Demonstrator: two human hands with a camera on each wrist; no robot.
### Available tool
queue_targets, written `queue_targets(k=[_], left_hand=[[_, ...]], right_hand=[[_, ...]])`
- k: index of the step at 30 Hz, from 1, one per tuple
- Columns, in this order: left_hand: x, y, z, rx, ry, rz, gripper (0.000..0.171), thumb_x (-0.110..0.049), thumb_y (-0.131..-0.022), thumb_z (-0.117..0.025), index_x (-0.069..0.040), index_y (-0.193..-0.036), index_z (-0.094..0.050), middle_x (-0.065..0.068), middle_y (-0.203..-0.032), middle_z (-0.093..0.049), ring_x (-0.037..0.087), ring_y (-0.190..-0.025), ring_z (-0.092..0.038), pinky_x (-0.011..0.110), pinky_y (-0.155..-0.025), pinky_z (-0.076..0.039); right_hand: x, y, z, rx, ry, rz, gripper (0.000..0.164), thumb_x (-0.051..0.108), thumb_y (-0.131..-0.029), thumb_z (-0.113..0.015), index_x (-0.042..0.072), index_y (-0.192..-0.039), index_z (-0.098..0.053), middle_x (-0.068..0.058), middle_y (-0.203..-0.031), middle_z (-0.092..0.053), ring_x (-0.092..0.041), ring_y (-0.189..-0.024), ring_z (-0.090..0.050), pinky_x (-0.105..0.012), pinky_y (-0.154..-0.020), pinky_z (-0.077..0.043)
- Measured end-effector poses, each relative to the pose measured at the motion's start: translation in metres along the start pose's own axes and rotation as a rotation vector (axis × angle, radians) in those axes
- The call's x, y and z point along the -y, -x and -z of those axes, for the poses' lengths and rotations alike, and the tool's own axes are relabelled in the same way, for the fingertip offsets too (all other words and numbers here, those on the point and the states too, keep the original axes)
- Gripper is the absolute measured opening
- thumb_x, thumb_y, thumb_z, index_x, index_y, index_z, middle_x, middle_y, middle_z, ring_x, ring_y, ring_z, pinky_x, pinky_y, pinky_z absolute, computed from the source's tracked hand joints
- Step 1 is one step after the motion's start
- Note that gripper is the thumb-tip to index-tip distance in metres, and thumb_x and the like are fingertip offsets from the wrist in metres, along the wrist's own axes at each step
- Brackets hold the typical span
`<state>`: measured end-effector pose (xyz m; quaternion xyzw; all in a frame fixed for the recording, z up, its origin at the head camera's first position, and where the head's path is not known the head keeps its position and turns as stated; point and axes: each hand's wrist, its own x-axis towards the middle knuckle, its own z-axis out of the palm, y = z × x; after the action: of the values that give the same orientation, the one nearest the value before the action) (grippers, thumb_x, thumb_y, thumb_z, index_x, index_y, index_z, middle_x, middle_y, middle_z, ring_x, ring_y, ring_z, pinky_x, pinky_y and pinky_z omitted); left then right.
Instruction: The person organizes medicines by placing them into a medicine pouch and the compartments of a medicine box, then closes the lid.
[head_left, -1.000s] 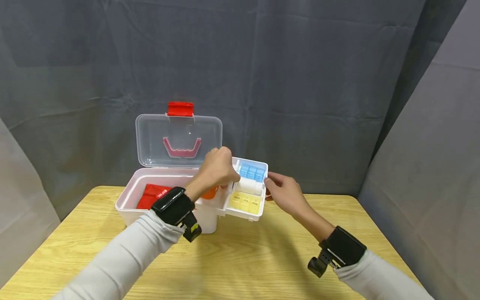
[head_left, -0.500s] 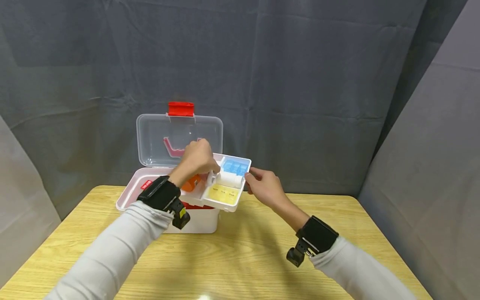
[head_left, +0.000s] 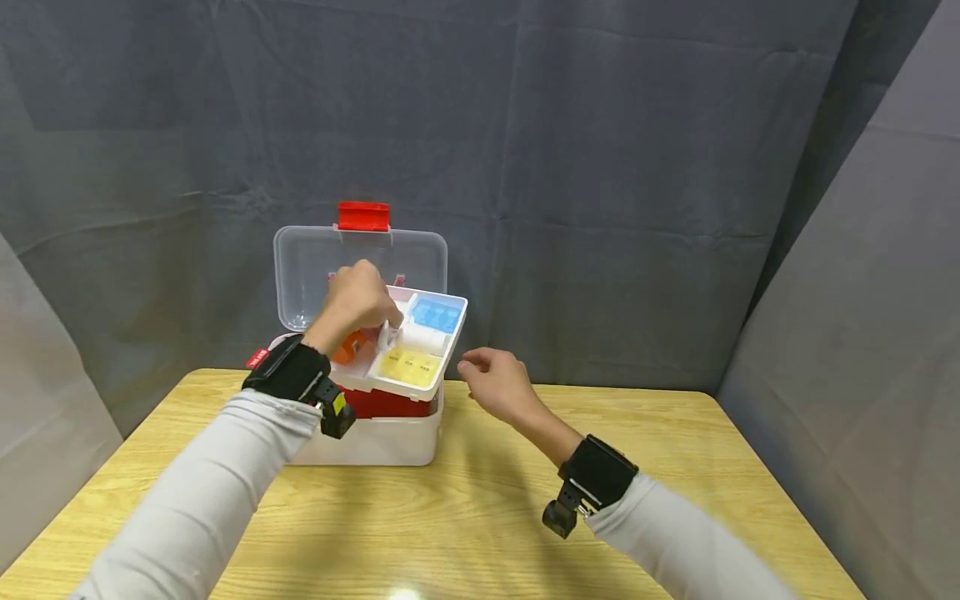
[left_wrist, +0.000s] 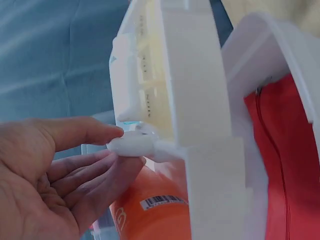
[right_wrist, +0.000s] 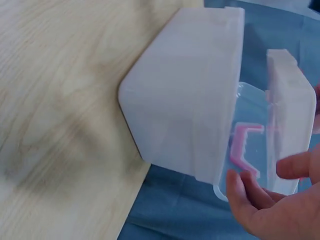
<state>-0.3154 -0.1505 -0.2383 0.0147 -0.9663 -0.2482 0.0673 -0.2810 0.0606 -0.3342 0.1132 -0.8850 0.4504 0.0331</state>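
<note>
My left hand (head_left: 358, 296) pinches the small white handle (left_wrist: 132, 145) of a white tray between thumb and fingers. The tray (left_wrist: 197, 75) is tilted and raised over the white storage box (head_left: 375, 446). It carries a blue pill organizer (head_left: 436, 315), a white roll (head_left: 422, 338), a yellow pill organizer (head_left: 408, 367) and an orange bottle (left_wrist: 155, 215) with a barcode label. Inside the box below lies a red zippered pouch (left_wrist: 295, 160). My right hand (head_left: 498, 385) is off the tray's right side, holding nothing, its fingers loosely bent.
The box's clear lid (head_left: 303, 260) stands raised at the back, with a red latch (head_left: 363, 217) on top and a pink carrying handle (right_wrist: 242, 150). Wooden table (head_left: 480, 533) lies under everything. Grey cloth (head_left: 600, 167) hangs behind and at both sides.
The tray has moved left and up over the box in my left hand, becoming more tilted. My right hand has let go of the tray's right edge and now stands apart from it.
</note>
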Motion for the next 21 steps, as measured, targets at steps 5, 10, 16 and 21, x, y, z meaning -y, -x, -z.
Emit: queue_targets(k=[5,10,16,21], left_hand=[[0.016,-0.004,0.005,-0.034,0.010,0.048,0.018,-0.013,-0.077,-0.078,0.002,-0.082,-0.070,0.014,-0.077,-0.062,0.033,-0.083,-0.058,0.028,-0.055,-0.047],[0.035,-0.007,0.006,-0.052,0.035,0.082,0.023,-0.012,-0.079,-0.076,0.006,-0.094,-0.071,0.018,-0.085,-0.065,0.033,-0.082,-0.057,0.027,-0.052,-0.045],[0.056,-0.010,0.007,-0.078,-0.003,0.140,0.025,-0.014,-0.078,-0.076,0.005,-0.093,-0.069,0.019,-0.087,-0.064,0.036,-0.084,-0.058,0.031,-0.058,-0.045],[0.070,-0.011,0.009,-0.093,-0.039,0.168,0.022,-0.012,-0.074,-0.075,0.005,-0.086,-0.069,0.019,-0.084,-0.062,0.039,-0.089,-0.057,0.036,-0.065,-0.047]], right_hand=[[-0.006,0.001,-0.015,0.042,0.099,0.049,0.041,0.025,-0.098,-0.064,0.002,-0.132,-0.063,-0.016,-0.113,-0.073,-0.032,-0.104,-0.069,-0.043,-0.084,-0.058],[-0.013,-0.001,-0.029,0.060,0.131,0.081,0.047,0.023,-0.091,-0.071,-0.001,-0.131,-0.063,-0.015,-0.107,-0.073,-0.030,-0.102,-0.068,-0.041,-0.083,-0.057],[-0.019,0.000,-0.035,0.081,0.113,0.074,0.057,0.021,-0.087,-0.075,-0.001,-0.137,-0.058,-0.017,-0.110,-0.069,-0.030,-0.102,-0.066,-0.043,-0.086,-0.057],[-0.022,0.002,-0.038,0.075,0.080,0.073,0.058,0.022,-0.089,-0.076,0.000,-0.139,-0.057,-0.019,-0.111,-0.070,-0.033,-0.105,-0.066,-0.043,-0.087,-0.057]])
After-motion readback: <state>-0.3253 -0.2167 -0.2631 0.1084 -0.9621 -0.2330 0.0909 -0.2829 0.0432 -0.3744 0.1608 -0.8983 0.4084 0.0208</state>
